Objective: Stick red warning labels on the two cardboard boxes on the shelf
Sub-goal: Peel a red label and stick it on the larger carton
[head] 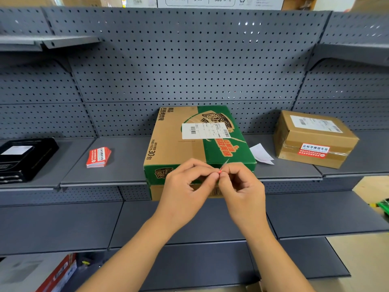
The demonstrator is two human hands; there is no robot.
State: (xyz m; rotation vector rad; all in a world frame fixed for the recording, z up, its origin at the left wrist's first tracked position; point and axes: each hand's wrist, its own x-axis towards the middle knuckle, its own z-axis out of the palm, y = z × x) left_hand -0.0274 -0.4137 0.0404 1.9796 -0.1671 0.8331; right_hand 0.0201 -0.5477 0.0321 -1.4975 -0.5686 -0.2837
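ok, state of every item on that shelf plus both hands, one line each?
brown box: taped shut, red label on.
green box: closed, no red label.
label stack: lying flat, untouched.
white backing paper: loose between the boxes.
left hand: pinching a red label.
right hand: pinching same label.

Grey metal shelf (126, 165) with perforated back panel carries, left to right, a black device (23, 159), a stack of red labels (98, 157), a green-and-brown carton (189, 144) overhanging the front edge, white backing paper (261, 154) and a brown box (313, 138) bearing a red label (313, 151).
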